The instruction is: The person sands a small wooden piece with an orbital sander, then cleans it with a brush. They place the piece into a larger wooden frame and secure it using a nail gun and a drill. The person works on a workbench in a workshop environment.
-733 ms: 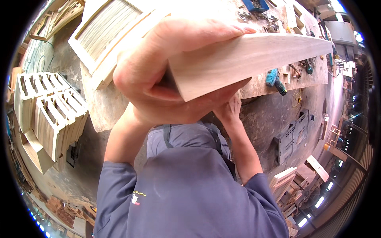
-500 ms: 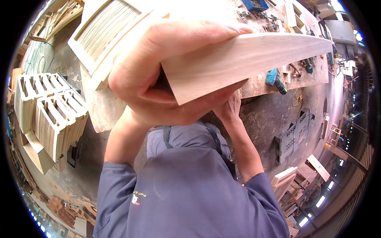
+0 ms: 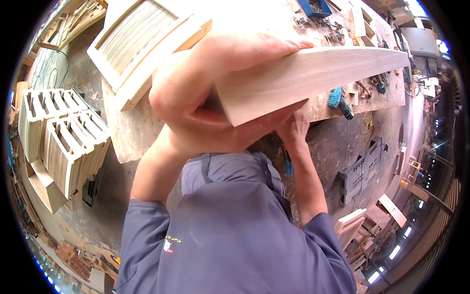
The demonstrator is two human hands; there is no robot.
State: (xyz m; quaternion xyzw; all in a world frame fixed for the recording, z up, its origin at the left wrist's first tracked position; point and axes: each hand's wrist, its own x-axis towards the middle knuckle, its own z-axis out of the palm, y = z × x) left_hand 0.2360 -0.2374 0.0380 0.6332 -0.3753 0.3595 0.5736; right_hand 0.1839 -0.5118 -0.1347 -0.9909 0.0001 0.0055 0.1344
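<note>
A pale wooden board [image 3: 303, 73] is held up close in front of me, its near end on the left and its length running off to the right. My left hand [image 3: 183, 95] is closed around that near end, thumb along the upper edge and the other fingers underneath. Lower and farther back, my right hand [image 3: 295, 130] is raised behind the board's lower edge. Its fingers are hidden by the left hand and the board, so whether it touches the wood cannot be made out.
A workbench [image 3: 120, 142] lies beyond my hands, bearing a framed wooden panel [image 3: 137, 36], a blue tray [image 3: 316, 7], metal hinges [image 3: 333, 32] and a teal power drill [image 3: 340, 103]. Slotted wooden frames [image 3: 73, 142] are stacked at left. Grey plastic cases [image 3: 362, 169] lie on the floor at right.
The board's near end and my left hand have shifted a little to the right. My right hand has also moved slightly right and up.
</note>
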